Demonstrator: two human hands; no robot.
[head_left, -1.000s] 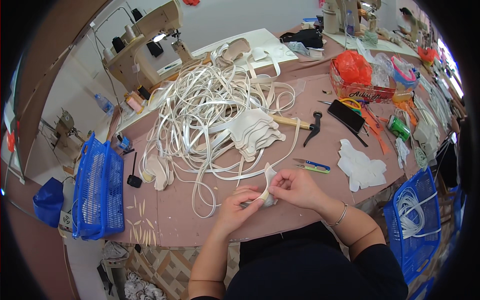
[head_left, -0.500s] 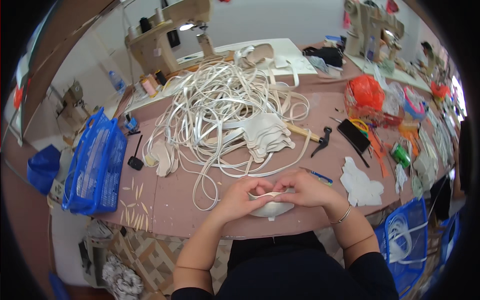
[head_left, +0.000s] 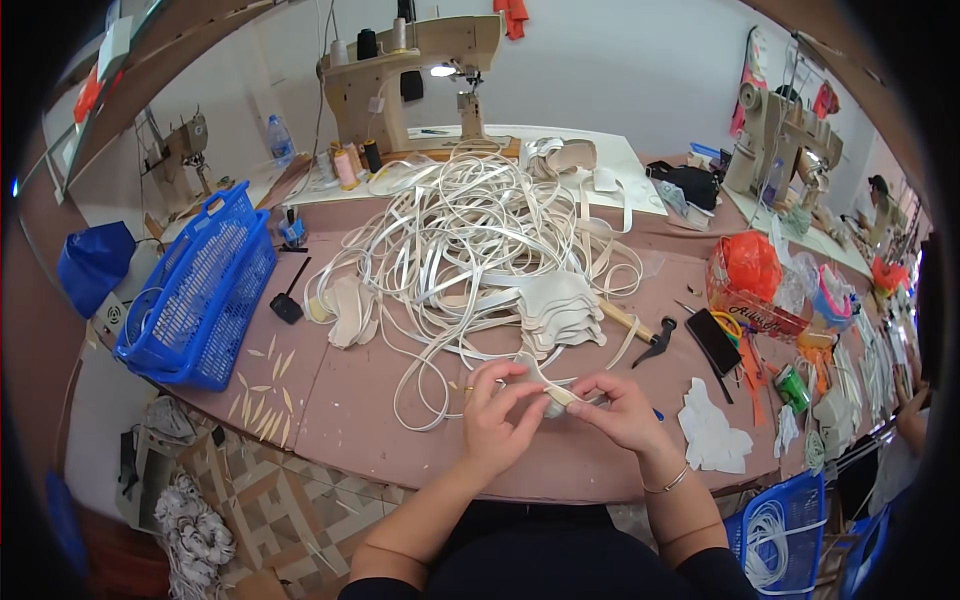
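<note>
Between my hands, above the near side of the table, is a small white curved piece of leather or fabric (head_left: pixel 530 372) with a pale cream strip (head_left: pixel 561 396) along it. My left hand (head_left: pixel 500 415) pinches its left end between thumb and fingers. The right hand (head_left: pixel 622 412) grips the cream end, thumb and forefinger pressed together. Just beyond them lies a stack of white cut pieces (head_left: pixel 560 312), against a big tangle of white and beige straps (head_left: pixel 470 240). A hammer with a wooden handle (head_left: pixel 628 320) rests beside the stack.
At the left stand blue plastic baskets (head_left: pixel 215 300), near several small cream slivers (head_left: pixel 265 405). To the right are a black phone (head_left: pixel 712 342), a white scrap (head_left: pixel 712 428), a green can (head_left: pixel 792 390) and a red-wrapped box (head_left: pixel 750 280). A sewing machine (head_left: pixel 400 85) stands behind.
My fingers have shifted on the white piece, which is now turned so the cream strip shows. My left hand's fingers are more spread. The whole view has tilted upward.
</note>
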